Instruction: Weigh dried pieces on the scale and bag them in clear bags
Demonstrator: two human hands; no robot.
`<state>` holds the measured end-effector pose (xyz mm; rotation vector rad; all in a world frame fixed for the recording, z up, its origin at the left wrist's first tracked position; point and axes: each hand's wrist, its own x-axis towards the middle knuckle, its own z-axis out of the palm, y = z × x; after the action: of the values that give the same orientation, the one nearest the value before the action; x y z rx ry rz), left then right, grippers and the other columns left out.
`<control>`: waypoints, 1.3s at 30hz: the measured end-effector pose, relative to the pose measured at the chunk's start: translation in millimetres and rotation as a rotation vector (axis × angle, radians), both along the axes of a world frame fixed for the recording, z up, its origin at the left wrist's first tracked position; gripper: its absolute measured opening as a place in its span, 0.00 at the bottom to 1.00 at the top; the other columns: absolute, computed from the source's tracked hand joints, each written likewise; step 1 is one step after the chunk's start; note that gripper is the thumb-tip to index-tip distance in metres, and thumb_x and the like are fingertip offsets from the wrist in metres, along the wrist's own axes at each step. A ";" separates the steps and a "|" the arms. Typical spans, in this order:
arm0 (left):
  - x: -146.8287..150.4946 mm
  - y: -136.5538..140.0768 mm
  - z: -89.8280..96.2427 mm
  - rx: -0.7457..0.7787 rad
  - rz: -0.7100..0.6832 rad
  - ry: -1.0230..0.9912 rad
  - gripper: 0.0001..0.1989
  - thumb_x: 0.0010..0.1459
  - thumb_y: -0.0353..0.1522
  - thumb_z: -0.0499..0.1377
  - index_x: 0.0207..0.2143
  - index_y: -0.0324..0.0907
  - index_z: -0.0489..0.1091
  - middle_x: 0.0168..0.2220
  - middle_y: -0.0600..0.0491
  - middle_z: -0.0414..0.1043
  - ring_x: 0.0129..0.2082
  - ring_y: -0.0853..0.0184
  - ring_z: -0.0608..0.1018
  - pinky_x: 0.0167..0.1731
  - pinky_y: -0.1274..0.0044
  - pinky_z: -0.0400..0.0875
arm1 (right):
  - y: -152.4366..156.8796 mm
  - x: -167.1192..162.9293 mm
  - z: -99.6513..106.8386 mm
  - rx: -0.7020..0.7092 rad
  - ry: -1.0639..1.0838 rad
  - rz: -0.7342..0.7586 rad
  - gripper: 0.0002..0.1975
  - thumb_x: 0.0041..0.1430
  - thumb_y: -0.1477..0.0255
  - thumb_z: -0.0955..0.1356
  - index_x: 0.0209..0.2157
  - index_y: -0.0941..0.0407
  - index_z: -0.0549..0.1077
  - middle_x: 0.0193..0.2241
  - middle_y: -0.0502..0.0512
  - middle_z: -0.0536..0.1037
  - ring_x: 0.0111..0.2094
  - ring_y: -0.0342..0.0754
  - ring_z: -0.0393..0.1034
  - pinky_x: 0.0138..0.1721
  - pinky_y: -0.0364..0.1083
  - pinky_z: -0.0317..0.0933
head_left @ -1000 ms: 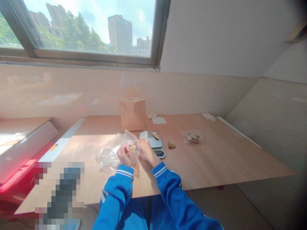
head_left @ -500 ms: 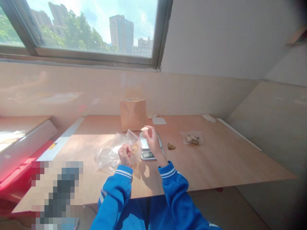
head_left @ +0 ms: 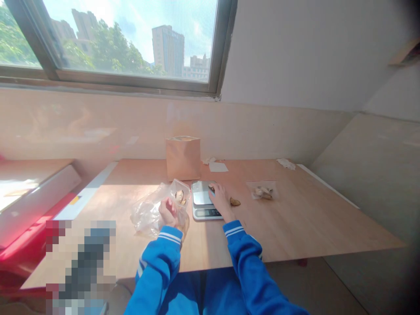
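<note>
My left hand [head_left: 168, 213] is closed at the side of a clear plastic bag [head_left: 147, 214], its fingers curled on the film. Brown-edged pieces that look like dried mushroom slices [head_left: 179, 197] show inside the bag's mouth. My right hand [head_left: 221, 200] reaches over the right side of a kitchen scale [head_left: 201, 192], fingertips closed on a dark-rimmed mushroom slice [head_left: 211, 188] at the plate. Whether the slice rests on the plate, I cannot tell. Just right of that hand, another brown slice [head_left: 235, 201] lies on the table.
A brown paper bag [head_left: 183, 159] stands upright behind the scale. Beside it are a white paper slip [head_left: 218, 167] and crumpled tissue [head_left: 209, 161]. A small zip bag of pale pieces [head_left: 262, 191] lies to the right, with more crumpled tissue [head_left: 286, 163] near the wall.
My right hand has come down from above the scale to its plate with the slice, moving slightly right. My left hand stays at the plastic bag, whose mouth now shows its slices more openly.
</note>
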<state>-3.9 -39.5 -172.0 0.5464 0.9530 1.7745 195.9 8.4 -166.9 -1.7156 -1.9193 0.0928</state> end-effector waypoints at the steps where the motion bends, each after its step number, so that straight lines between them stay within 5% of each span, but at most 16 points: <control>1: 0.0 -0.3 0.5 -0.001 0.003 -0.014 0.17 0.53 0.41 0.53 0.19 0.45 0.49 0.12 0.62 0.44 0.13 0.75 0.49 0.17 0.76 0.45 | -1.6 0.8 -0.6 0.000 -0.002 -0.001 0.15 0.62 0.74 0.63 0.49 0.58 0.72 0.46 0.63 0.75 0.49 0.56 0.67 0.50 0.52 0.60; 7: 5.6 -4.1 -1.0 0.030 0.011 0.004 0.18 0.55 0.38 0.55 0.17 0.45 0.54 0.12 0.59 0.49 0.14 0.74 0.53 0.19 0.75 0.47 | -8.4 -16.2 28.4 0.039 0.398 0.141 0.10 0.60 0.70 0.64 0.41 0.55 0.75 0.40 0.58 0.78 0.42 0.51 0.71 0.44 0.48 0.63; 12: 9.7 -4.1 -8.6 0.058 -0.003 0.128 0.20 0.56 0.40 0.55 0.15 0.44 0.55 0.11 0.59 0.50 0.13 0.74 0.54 0.18 0.77 0.47 | -24.5 -50.5 67.1 -0.233 0.801 0.467 0.15 0.61 0.59 0.64 0.36 0.55 0.75 0.26 0.50 0.77 0.25 0.44 0.70 0.26 0.42 0.63; 18: 16.4 -10.9 -12.8 0.103 -0.001 0.224 0.24 0.55 0.42 0.57 0.12 0.42 0.55 0.09 0.57 0.51 0.13 0.74 0.55 0.18 0.77 0.49 | -28.0 -86.2 71.7 -0.277 0.681 0.246 0.07 0.57 0.68 0.67 0.29 0.56 0.71 0.16 0.46 0.70 0.19 0.44 0.68 0.24 0.42 0.61; 24: 36.5 -31.3 2.6 0.122 -0.108 0.224 0.26 0.52 0.46 0.59 0.13 0.44 0.50 0.10 0.60 0.47 0.12 0.76 0.51 0.15 0.77 0.47 | -34.6 -92.9 67.5 -0.147 0.733 0.154 0.07 0.49 0.72 0.68 0.33 0.55 0.71 0.28 0.50 0.77 0.28 0.45 0.72 0.31 0.43 0.65; 27: 44.1 -40.5 10.9 0.129 -0.139 0.233 0.26 0.54 0.46 0.57 0.12 0.44 0.52 0.09 0.60 0.48 0.11 0.76 0.52 0.14 0.78 0.47 | -44.3 -87.1 69.7 -0.093 0.721 0.234 0.04 0.53 0.72 0.66 0.26 0.55 0.71 0.25 0.50 0.76 0.27 0.44 0.70 0.32 0.43 0.63; 32: 52.7 -49.6 21.6 0.162 -0.200 0.237 0.25 0.55 0.46 0.56 0.13 0.44 0.55 0.09 0.59 0.52 0.10 0.75 0.56 0.13 0.79 0.49 | -59.9 -67.0 81.3 -0.217 0.540 0.475 0.22 0.60 0.70 0.61 0.12 0.53 0.58 0.12 0.46 0.61 0.18 0.43 0.58 0.24 0.43 0.57; 36: 57.3 -56.5 43.5 0.065 -0.125 0.059 0.23 0.52 0.44 0.58 0.14 0.45 0.52 0.10 0.61 0.50 0.10 0.76 0.56 0.11 0.80 0.50 | -82.1 -38.2 93.3 -0.085 0.661 0.454 0.17 0.65 0.64 0.60 0.31 0.54 0.76 0.31 0.52 0.78 0.37 0.48 0.72 0.41 0.45 0.65; 39: 59.0 -60.2 62.5 0.017 -0.052 -0.037 0.20 0.52 0.42 0.57 0.16 0.45 0.51 0.13 0.62 0.50 0.12 0.75 0.58 0.14 0.80 0.55 | -102.6 -18.9 83.7 0.025 0.782 0.326 0.18 0.64 0.59 0.62 0.49 0.51 0.74 0.51 0.57 0.75 0.53 0.51 0.69 0.53 0.50 0.63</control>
<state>55.1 -99.7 -109.5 0.5427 0.8912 1.7420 177.0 -94.2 -83.2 -1.0831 -1.5477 0.7399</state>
